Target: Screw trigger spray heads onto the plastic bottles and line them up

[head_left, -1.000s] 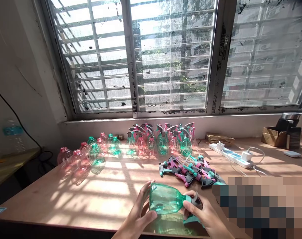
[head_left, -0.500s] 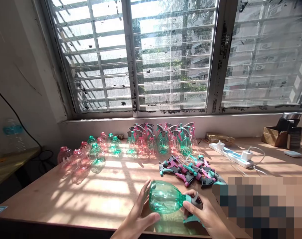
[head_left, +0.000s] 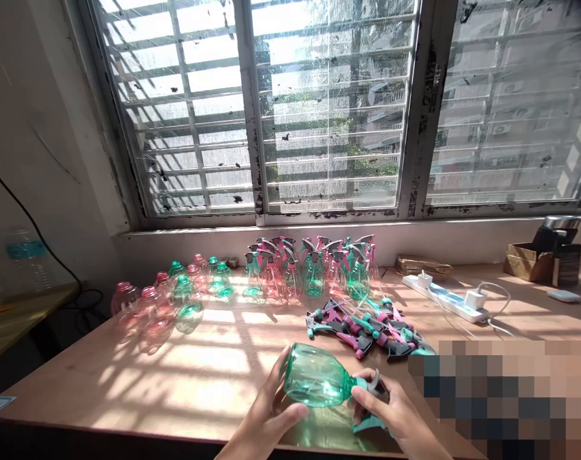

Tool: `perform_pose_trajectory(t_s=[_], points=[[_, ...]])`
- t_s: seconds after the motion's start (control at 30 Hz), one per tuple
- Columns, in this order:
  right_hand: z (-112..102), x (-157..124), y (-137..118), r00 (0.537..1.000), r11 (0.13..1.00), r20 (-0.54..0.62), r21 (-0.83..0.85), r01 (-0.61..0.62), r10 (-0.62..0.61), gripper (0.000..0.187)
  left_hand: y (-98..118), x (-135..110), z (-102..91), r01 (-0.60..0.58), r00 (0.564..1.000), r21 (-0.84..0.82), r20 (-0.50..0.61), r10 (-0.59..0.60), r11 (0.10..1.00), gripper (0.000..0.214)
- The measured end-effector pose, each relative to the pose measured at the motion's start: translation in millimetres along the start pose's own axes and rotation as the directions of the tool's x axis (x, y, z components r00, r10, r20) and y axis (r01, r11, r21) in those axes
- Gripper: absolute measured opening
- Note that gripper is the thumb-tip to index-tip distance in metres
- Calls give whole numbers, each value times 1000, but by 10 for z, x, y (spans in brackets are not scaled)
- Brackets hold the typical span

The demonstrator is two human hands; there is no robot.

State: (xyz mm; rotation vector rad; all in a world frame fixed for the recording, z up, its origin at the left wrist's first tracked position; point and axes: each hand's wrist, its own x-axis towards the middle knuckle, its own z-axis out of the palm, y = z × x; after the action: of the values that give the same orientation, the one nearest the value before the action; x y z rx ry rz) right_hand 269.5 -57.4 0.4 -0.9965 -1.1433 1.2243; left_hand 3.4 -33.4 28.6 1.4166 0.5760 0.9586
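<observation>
A clear green spray bottle (head_left: pixel 314 382) lies on its side in my two hands, low over the near edge of the wooden table (head_left: pixel 127 377). My left hand (head_left: pixel 266 418) curls round the bottle's rounded body, thumb on the near side. Round the teal and grey trigger head (head_left: pixel 372 399) at the bottle's neck my right hand (head_left: pixel 398 418) is closed. Just beyond lies a pile of loose trigger heads (head_left: pixel 367 326) in pink, teal and grey.
Several finished spray bottles (head_left: pixel 314 268) stand in a row under the window. Capless pink and green bottles (head_left: pixel 168 303) cluster at the left. A white power strip (head_left: pixel 450 300) with plugs, a cardboard box (head_left: pixel 527 262) and a dark device sit at the right.
The bottle's base has tipped a little up and to the left between my hands. Both hands keep their hold in the same spot.
</observation>
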Motion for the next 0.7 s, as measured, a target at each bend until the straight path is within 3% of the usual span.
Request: perform_pose_trajectory(t_s=[0.1,0.23,0.43,0.7], points=[[2,2,11,1000,1000,-15,5,-14,14,43,-1,19,-21,-43,997,95,-62,49,995,64],[10,10,-12,999,998,-23,49,-28,29,44,23,20,4,-65,991,143,-106,80,988,58],[-4,20,12,999,997,-23,58,-48,49,45,29,13,24,-56,998,19,-16,56,998,72],[-11,20,10,999,999,-17,27,-43,44,43,80,51,12,-139,983,287,-78,168,948,46]])
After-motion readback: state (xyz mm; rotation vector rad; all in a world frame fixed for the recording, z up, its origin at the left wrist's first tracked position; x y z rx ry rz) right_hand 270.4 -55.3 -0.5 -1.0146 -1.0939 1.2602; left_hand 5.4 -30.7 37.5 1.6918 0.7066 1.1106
